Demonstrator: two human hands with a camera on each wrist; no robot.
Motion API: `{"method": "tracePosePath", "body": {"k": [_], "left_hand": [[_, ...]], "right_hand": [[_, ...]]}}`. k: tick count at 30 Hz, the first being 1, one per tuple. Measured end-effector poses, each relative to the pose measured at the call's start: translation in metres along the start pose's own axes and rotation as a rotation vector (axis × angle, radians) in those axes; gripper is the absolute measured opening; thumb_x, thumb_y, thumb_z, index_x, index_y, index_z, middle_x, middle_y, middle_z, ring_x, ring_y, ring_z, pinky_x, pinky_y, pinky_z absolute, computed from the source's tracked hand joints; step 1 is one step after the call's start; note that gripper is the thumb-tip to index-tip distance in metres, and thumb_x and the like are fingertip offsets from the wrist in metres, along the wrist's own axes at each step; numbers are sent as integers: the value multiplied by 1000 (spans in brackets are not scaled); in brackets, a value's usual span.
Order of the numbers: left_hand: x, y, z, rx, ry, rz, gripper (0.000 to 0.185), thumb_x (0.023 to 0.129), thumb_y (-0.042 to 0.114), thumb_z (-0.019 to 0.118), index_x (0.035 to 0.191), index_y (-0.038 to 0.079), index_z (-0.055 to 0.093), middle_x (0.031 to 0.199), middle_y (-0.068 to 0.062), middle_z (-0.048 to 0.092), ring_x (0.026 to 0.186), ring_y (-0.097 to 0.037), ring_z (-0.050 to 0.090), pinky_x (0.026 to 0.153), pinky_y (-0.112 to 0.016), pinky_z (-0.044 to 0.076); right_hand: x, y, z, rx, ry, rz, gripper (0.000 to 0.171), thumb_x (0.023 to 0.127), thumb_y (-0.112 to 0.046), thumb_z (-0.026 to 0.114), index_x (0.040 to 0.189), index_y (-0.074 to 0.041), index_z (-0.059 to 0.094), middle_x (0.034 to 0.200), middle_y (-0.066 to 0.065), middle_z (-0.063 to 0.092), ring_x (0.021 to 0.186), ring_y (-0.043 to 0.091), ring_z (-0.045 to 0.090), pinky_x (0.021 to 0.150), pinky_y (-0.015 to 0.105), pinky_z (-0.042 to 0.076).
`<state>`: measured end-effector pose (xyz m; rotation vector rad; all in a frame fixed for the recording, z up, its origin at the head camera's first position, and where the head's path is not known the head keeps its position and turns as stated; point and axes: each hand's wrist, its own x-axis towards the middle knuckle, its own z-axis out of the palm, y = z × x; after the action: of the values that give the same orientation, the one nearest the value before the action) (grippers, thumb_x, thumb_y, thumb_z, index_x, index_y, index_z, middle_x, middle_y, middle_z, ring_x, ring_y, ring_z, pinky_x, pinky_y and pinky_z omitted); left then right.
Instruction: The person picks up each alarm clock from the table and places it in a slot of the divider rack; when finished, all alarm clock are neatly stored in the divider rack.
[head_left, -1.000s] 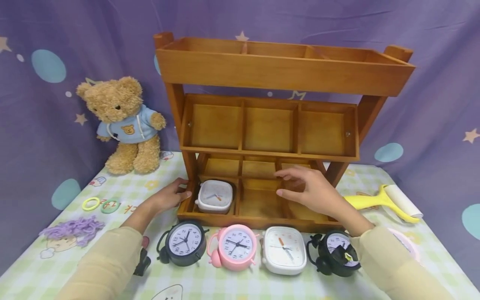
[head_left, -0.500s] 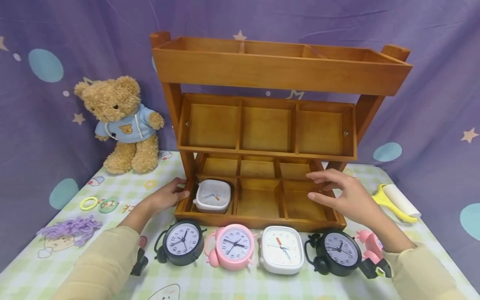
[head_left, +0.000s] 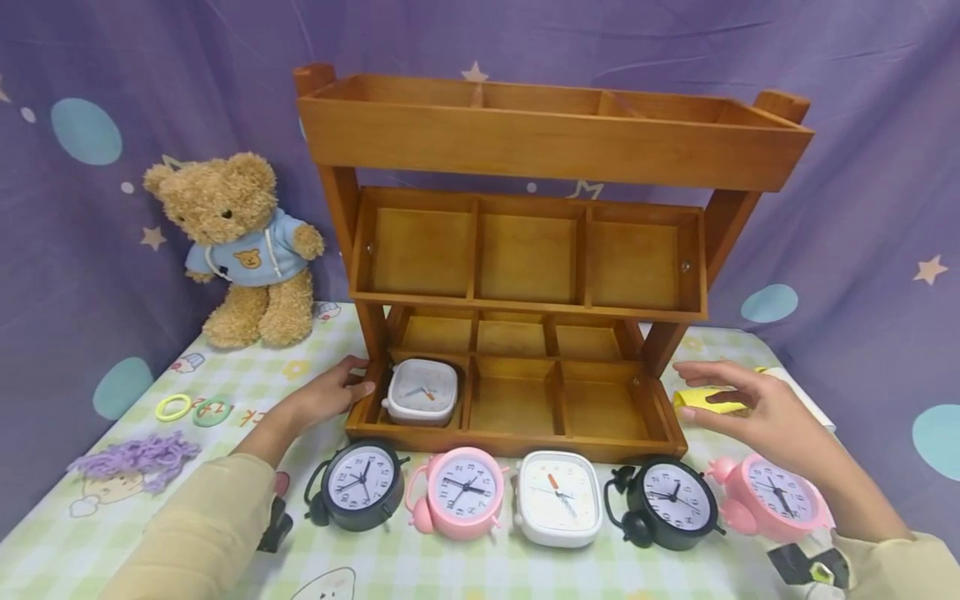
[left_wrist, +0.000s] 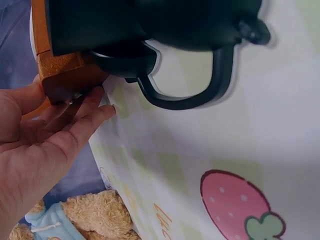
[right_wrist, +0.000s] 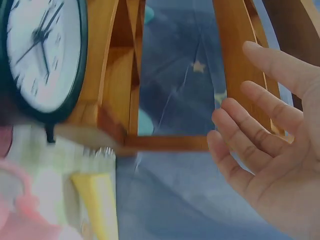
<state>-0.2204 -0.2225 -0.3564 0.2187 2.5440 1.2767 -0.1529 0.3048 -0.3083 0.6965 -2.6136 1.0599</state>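
Note:
A three-tier wooden rack (head_left: 555, 154) stands on the table. A white square clock (head_left: 422, 391) lies in the bottom tier's front-left compartment. My left hand (head_left: 330, 393) rests with straight fingers against the rack's lower left corner (left_wrist: 60, 82). My right hand (head_left: 757, 410) hovers open to the right of the rack, above the pink clock (head_left: 772, 493), holding nothing; its fingers (right_wrist: 255, 130) are spread. In a row before the rack stand a black clock (head_left: 362, 486), a pink clock (head_left: 459, 492), a white square clock (head_left: 557, 498) and a second black clock (head_left: 667, 503).
A teddy bear (head_left: 243, 250) sits at the back left. Two rings (head_left: 195, 408) and purple yarn (head_left: 135, 457) lie on the left. A yellow-handled lint roller (head_left: 716, 400) lies behind my right hand. Purple curtain behind.
My right hand has moved from over the rack's bottom tier out to the right, past the rack's edge. The pink clock on the right is now uncovered. The left hand stayed put.

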Motion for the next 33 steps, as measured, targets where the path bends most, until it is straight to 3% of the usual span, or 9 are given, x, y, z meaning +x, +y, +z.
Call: {"method": "tracePosePath", "body": {"k": [9,20,27,33], "left_hand": [[0,0,1,18,1,11,50,106,8,46,145,-16,26,137,-46,42,126,-55,48,100,-55,48],[-1,-1,0,9,4,8,50,107,8,45,146,-16,26,140,-46,40,130,-56,44,103,-58,45],[0,-1,0,9,-3,4,50,107,9,45,147,-15,25,143,-45,37,133,-56,41,105,-59,44],[-2,1,1,-7,-6,-11,52,107,9,44,148,-15,24,143,-46,37,132,-56,43,106,-59,42]], "right_hand": [[-31,29,-22,16,-32,36,49,84,1,80,131,-2,65,128,-23,63,105,-6,63,85,10,49],[-67,74,-38,-33,-132,50,63,79,0,84,138,-6,61,134,-28,58,115,-14,53,85,7,46],[-88,95,-45,-84,-231,207,72,81,-9,84,146,-14,55,133,-42,43,114,-21,43,77,17,50],[-96,106,-45,-54,-280,217,74,81,-7,83,148,-14,52,135,-43,40,113,-20,42,76,20,50]]}}
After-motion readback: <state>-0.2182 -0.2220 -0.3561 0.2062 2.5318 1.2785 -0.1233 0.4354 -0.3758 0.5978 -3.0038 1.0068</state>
